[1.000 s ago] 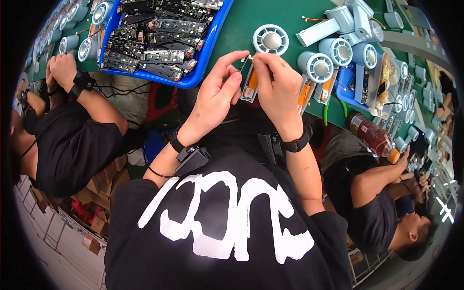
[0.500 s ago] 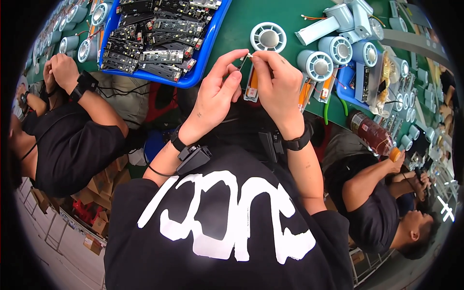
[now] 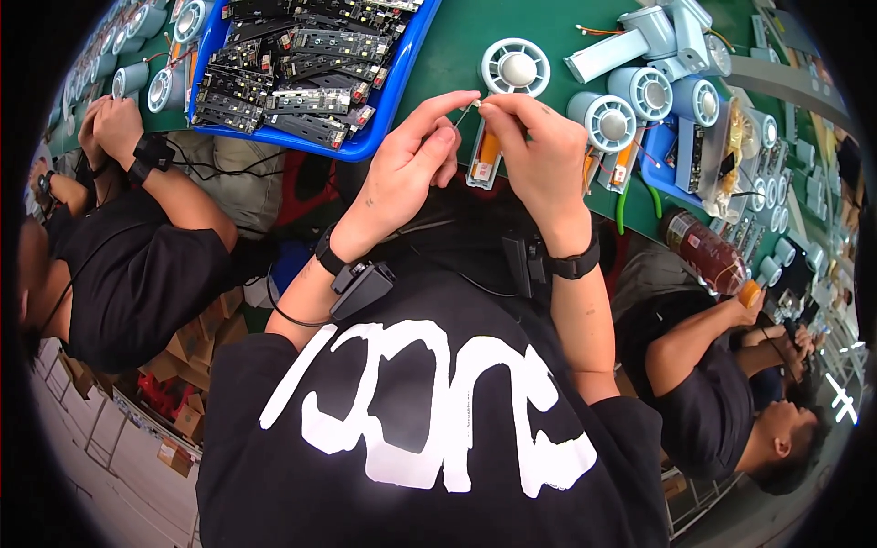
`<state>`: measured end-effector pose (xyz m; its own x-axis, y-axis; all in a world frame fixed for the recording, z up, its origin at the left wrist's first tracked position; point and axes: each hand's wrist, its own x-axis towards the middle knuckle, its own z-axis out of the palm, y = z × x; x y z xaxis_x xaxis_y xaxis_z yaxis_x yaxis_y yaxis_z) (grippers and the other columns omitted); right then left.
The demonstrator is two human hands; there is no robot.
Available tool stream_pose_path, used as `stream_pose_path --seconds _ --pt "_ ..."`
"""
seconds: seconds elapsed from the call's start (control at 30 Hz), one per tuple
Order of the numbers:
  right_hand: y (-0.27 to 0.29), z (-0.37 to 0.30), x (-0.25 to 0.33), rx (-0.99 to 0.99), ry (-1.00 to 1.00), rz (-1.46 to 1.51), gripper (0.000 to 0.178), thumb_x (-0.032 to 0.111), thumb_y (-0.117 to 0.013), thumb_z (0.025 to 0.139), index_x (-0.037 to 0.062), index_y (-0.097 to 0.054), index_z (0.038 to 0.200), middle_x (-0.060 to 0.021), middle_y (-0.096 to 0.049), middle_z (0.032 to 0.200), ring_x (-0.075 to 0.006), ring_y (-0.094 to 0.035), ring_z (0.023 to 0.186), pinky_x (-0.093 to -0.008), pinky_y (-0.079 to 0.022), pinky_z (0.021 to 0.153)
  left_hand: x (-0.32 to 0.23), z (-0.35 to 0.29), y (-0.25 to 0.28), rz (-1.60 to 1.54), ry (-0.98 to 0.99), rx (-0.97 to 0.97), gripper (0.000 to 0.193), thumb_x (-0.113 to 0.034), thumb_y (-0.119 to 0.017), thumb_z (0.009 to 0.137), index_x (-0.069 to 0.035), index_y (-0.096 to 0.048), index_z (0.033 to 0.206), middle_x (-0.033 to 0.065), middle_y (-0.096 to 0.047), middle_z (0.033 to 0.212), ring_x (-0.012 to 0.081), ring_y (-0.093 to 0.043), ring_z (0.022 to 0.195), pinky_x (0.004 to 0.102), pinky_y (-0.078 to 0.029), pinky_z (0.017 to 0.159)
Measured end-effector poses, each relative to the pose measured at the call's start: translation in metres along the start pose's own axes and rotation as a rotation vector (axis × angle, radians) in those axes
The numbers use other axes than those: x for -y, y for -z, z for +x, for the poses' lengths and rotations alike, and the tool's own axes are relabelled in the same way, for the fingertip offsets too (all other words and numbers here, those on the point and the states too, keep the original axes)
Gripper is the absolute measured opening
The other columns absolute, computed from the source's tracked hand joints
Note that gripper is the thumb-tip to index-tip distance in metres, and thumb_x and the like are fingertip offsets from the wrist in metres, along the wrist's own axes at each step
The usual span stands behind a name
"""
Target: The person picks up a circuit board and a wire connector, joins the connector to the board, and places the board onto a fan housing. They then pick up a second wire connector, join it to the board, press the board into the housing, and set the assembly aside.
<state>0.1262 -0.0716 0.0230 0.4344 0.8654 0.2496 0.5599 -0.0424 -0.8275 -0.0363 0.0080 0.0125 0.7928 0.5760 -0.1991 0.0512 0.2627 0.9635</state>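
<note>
The person's right hand (image 3: pixel 541 151) pinches a small white connector (image 3: pixel 476 104) between thumb and index finger. The left hand (image 3: pixel 408 163) sits at eight o'clock from it, index fingertip just beside it; whether its curled fingers grasp anything cannot be told. On the green bench (image 3: pixel 448 64), a pale blue fan head (image 3: pixel 516 69) lies toward one o'clock, an orange battery (image 3: pixel 490 146) at six, and a blue tray (image 3: pixel 389 105) of circuit boards (image 3: pixel 315 96) at ten.

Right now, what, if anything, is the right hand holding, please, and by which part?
The right hand pinches a small white piece with its fingertips, close to the left hand; which part cannot be told.
</note>
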Motion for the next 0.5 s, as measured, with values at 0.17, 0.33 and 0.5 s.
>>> stream_pose_path --seconds 0.17,0.33,0.5 --pt "0.0063 0.0008 -0.0037 0.058 -0.064 0.032 0.008 0.005 -0.076 0.088 -0.0005 -0.073 0.094 -0.0096 -0.074 0.078 -0.0145 -0.070 0.066 -0.0256 -0.053 0.058 -0.0009 -0.0002 0.0020 -0.154 0.080 0.036 0.039 -0.011 -0.042 0.109 -0.009 -0.051 0.147 -0.0002 -0.048 0.080 0.0072 -0.048 0.062 0.0217 -0.041 0.058" --pt "0.0083 0.0028 -0.0088 0.105 -0.029 0.020 0.008 0.006 -0.076 0.088 0.0000 -0.074 0.094 -0.0089 -0.073 0.076 -0.0138 -0.070 0.065 -0.0245 -0.051 0.057 -0.0023 0.0014 0.0055 -0.119 0.063 0.094 0.039 -0.010 -0.041 0.109 -0.009 -0.050 0.147 -0.0001 -0.049 0.081 0.0074 -0.049 0.063 0.0216 -0.041 0.059" --pt "0.0075 0.0026 -0.0054 0.034 -0.021 -0.011 0.010 0.005 -0.075 0.089 0.0006 -0.073 0.097 -0.0083 -0.074 0.080 -0.0131 -0.070 0.067 -0.0235 -0.051 0.059 -0.0018 0.0048 -0.0022 -0.140 0.062 0.058 0.041 -0.014 -0.045 0.108 -0.009 -0.048 0.149 0.0026 -0.053 0.089 0.0088 -0.051 0.068 0.0196 -0.037 0.059"
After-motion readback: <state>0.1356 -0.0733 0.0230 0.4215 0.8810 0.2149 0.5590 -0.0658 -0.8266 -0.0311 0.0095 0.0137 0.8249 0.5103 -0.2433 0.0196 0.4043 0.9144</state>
